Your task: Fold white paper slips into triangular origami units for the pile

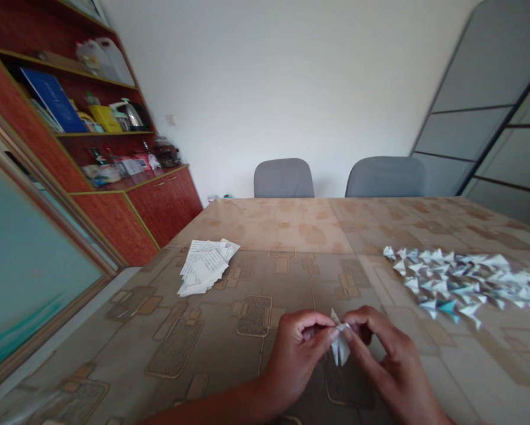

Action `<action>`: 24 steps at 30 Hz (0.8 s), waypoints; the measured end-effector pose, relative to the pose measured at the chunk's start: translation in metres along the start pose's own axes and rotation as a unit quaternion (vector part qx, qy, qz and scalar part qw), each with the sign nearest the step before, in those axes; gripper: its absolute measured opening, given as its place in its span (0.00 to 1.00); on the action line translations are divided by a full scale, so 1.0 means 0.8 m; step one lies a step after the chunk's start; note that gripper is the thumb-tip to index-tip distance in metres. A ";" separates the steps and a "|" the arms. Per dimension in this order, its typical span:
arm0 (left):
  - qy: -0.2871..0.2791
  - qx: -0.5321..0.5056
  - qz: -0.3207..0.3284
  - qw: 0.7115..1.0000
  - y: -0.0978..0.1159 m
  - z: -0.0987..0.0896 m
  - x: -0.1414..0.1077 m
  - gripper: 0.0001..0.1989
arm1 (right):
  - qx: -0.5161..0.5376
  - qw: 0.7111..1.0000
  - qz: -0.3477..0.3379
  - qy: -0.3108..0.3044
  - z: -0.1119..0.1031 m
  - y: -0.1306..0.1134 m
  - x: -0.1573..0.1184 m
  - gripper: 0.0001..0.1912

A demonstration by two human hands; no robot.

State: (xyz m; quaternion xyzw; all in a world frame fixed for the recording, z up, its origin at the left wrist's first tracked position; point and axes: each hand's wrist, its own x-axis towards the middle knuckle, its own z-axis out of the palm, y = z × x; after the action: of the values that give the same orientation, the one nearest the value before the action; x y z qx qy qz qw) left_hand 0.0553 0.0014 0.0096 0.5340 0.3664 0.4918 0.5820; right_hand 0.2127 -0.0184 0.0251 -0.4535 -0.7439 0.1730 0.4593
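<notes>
Between my two hands is a small folded paper piece [340,352], white, with a point sticking up and two narrow points hanging down. My left hand [294,351] pinches its left side between thumb and index finger. From the right, my right hand [386,354] pinches it the same way, and the fingertips of both hands nearly meet. The fingers cover the middle of the fold. Off to the right on the table lie rows of folded paper cranes [451,280], mostly white with a teal one among them. A loose pile of printed paper squares [205,268] lies to the left.
A patterned cloth covers the table [287,230]. Two grey chairs [283,178] stand behind its far edge, against the white wall. At the left is a red-brown cabinet [159,206] with bottles, a kettle [134,115] and a blue folder [55,100] on its shelves.
</notes>
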 end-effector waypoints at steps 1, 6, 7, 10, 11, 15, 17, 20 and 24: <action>-0.003 0.003 0.001 1.000 0.000 0.000 0.000 0.16 | 0.000 1.000 -0.007 0.003 -0.001 0.000 0.000 0.05; -0.020 0.031 0.007 0.999 -0.001 -0.001 -0.003 0.17 | 0.012 1.000 -0.010 -0.006 -0.001 -0.001 0.001 0.08; -0.023 0.035 0.007 0.999 -0.001 -0.001 -0.003 0.17 | 0.014 1.000 -0.004 -0.008 -0.001 -0.002 0.000 0.09; -0.031 0.042 0.000 0.999 0.000 0.000 -0.005 0.17 | 0.016 1.000 0.016 -0.011 0.000 -0.002 0.000 0.11; -0.033 0.042 -0.003 0.999 0.000 0.001 -0.005 0.18 | 0.019 1.000 0.021 -0.014 0.000 -0.003 0.000 0.11; -0.032 0.032 -0.013 0.999 0.000 0.002 -0.005 0.18 | 0.025 0.999 0.019 -0.021 0.001 -0.003 0.001 0.08; -0.034 0.032 -0.011 0.999 0.000 0.002 -0.005 0.17 | 0.015 1.000 0.017 -0.018 0.002 -0.001 0.001 0.08; -0.039 0.050 0.000 0.998 -0.001 0.002 -0.005 0.15 | 0.001 1.000 0.023 -0.013 0.003 0.002 -0.002 0.11; -0.031 0.067 0.004 0.997 -0.003 0.001 -0.005 0.11 | 0.013 0.999 0.030 -0.014 0.003 0.002 -0.002 0.12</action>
State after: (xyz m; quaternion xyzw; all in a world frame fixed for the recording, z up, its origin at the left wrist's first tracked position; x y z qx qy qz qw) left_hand 0.0557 -0.0028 0.0069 0.5879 0.3782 0.4516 0.5544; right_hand 0.2118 -0.0186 0.0216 -0.4674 -0.7342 0.2025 0.4489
